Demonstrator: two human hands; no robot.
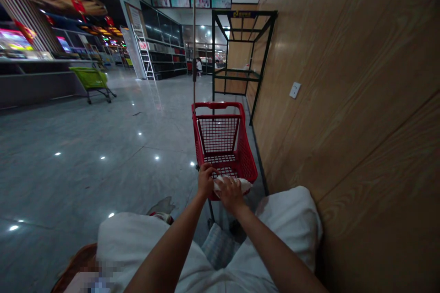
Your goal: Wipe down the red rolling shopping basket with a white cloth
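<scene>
**Near**
- Lap: white clothing, knees either side of a gap. Both forearms reach fwd to the cart.
- R hand (231, 194): back up, lying on the cloth (246, 185). Fingers bent narrow and closed down on it. Palm side hidden.
- L hand (206, 180): just beside R hand, touching it. Fingers curled tight at the cloth's L end. Whether they also clasp the rim, can't tell.
- Cloth: white, bunched, on the cart's near rim. Most of it under R hand, and the rest sticks out past the R fingers toward the near-R corner.

**Mid**
- Cart (223, 139): red mesh, near rim betw. the knees. Thin pole (194, 32) rises from its far-L corner.
- R side: wood wall (343, 100) close along the cart, narrow gap only. Socket (294, 90) on it.
- L side: grey gloss floor (85, 155), wide and open.

**Far**
- Black frame rack (263, 50) against the wall, just beyond the cart's far rim.
- Ladder (146, 57) and green cart (91, 78), both well apart to the L.
- Shop shelving behind, details too small to tell.
</scene>
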